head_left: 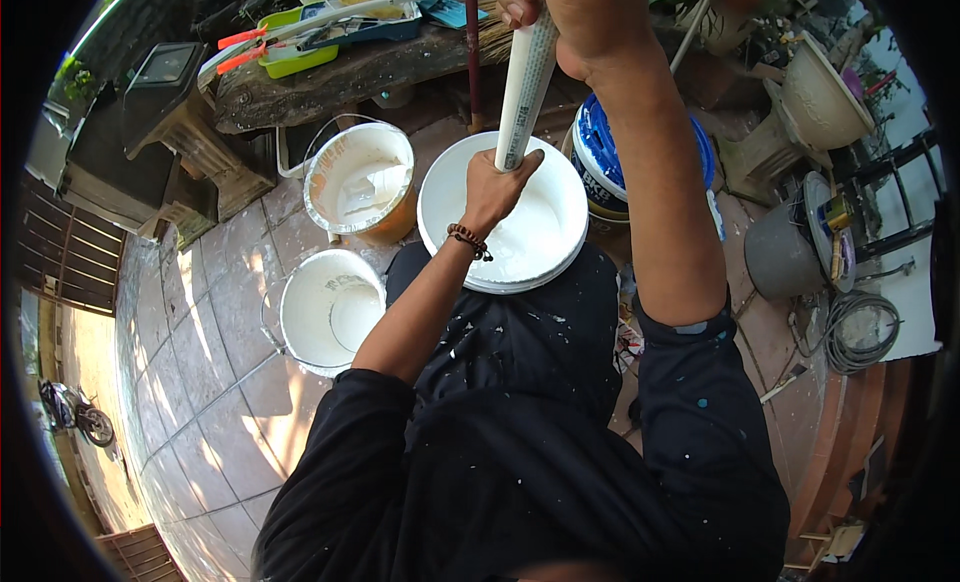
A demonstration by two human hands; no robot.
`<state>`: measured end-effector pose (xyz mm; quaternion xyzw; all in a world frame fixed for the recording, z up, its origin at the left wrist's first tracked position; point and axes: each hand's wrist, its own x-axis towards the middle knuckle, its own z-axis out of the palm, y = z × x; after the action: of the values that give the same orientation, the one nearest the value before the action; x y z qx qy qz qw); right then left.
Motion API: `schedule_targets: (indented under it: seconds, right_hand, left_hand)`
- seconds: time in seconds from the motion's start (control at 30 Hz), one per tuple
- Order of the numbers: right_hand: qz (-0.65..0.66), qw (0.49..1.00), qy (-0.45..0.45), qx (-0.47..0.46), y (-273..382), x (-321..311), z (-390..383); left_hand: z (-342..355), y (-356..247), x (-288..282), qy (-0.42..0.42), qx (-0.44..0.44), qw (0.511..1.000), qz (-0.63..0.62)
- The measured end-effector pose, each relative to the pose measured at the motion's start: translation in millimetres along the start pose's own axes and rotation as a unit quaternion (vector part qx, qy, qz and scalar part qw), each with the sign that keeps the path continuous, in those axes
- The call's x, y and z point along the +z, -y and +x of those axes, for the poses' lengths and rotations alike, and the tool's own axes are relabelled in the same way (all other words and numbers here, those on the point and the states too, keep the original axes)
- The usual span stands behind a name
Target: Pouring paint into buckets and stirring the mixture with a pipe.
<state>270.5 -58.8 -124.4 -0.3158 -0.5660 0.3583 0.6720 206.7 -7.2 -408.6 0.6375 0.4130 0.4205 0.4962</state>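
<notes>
Between my knees stands a white bucket (548,227) with white paint on its inside. A white plastic pipe (528,87) rises over it, tilted slightly to the right at its top. My left hand (495,189), below a beaded bracelet, is closed around the pipe's lower part above the bucket. Higher up and nearer the camera, my right hand (575,22) grips the pipe's upper part. The pipe's top end is out of view, and its lower end is hidden behind my left hand.
To the left stand a paint-smeared bucket (385,217) and a white pail (330,307). A blue-topped paint tub (598,147) is partly behind my right arm. Beyond, a wooden bench (300,87) carries trays and red-handled tools. A coiled hose (862,332) lies at the right.
</notes>
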Motion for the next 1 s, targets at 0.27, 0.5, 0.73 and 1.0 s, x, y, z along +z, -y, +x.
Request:
schedule_targets:
  seconds: [0.27, 0.5, 0.73, 1.0]
  right_hand:
    - [0.025, 0.997, -0.015, 0.073, 6.7, 11.0, 6.6]
    - [-0.005, 0.999, -0.027, 0.046, 12.9, 5.6, -0.1]
    - [-0.043, 0.997, -0.051, -0.033, 5.7, -1.9, -14.2]
    - [-0.085, 0.992, -0.037, -0.082, 3.3, -8.1, -38.3]
  left_hand:
    - [-40.0, -6.9, -1.0, 0.02, -0.012, 0.998, -0.05]
    - [-42.6, -24.6, 5.3, 0.054, -0.002, 0.997, -0.06]
    - [-22.1, -2.4, 21.0, 0.042, 0.073, 0.996, -0.032]
    - [17.4, 14.5, 22.0, 0.018, 0.164, 0.986, 0.019]
